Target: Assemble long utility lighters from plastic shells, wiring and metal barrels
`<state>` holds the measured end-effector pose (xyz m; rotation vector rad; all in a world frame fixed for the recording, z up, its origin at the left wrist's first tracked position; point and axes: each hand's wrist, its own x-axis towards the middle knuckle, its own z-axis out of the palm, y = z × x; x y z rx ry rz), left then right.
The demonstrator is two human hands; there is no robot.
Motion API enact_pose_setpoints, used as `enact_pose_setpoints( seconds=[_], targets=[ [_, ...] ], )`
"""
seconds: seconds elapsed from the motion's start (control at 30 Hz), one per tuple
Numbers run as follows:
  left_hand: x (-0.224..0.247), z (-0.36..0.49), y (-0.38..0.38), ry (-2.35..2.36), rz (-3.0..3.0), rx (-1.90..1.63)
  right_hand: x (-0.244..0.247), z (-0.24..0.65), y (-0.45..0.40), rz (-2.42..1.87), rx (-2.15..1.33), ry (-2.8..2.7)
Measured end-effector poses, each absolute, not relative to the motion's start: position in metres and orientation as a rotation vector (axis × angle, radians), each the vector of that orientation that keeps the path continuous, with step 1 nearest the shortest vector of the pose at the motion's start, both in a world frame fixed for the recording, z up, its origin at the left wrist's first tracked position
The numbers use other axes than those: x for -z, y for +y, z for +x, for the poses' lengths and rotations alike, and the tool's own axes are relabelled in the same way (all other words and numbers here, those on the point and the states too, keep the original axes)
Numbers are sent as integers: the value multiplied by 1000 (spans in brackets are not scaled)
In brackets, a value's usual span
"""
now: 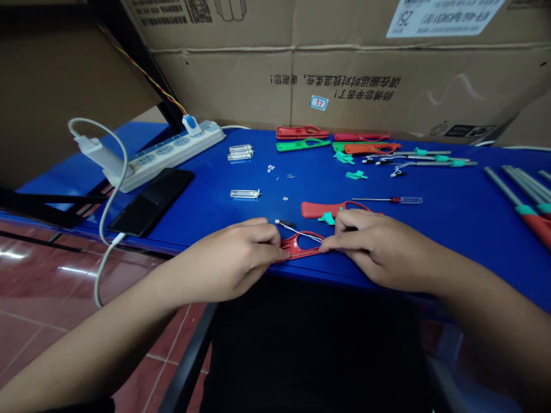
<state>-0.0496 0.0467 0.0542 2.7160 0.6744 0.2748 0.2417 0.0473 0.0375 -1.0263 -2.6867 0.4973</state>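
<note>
My left grip (249, 252) pinches red plastic looped half-shell (295, 246) | right grip (373, 245), I think, pinches thin white wires (301, 232) between grips | tugging could strain them

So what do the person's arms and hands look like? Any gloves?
No gloves: the left hand and right hand are bare, with no rings showing. Both forearms are uncovered; a black sleeve peeks in bottom left.
</note>
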Motion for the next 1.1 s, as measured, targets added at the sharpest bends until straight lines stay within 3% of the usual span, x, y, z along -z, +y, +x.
enact_pose_setpoints(
  seconds=[0.2, 0.4, 0.83, 1.1],
  targets=[
    [-55, -36, 69, 883, 2666, -524, -36, 244, 46, -989, -592, -2641],
    [-50, -24, 95, 932, 2660, -322, -31, 245, 45, -942, -584, -2600],
    [-69, -30, 77, 1039, 2498, -421, -27, 244, 46, -956, -618, -2540],
    [-56, -31, 85, 874, 2511, -397, -28, 244, 46, -944, -582, -2554]
  ],
)
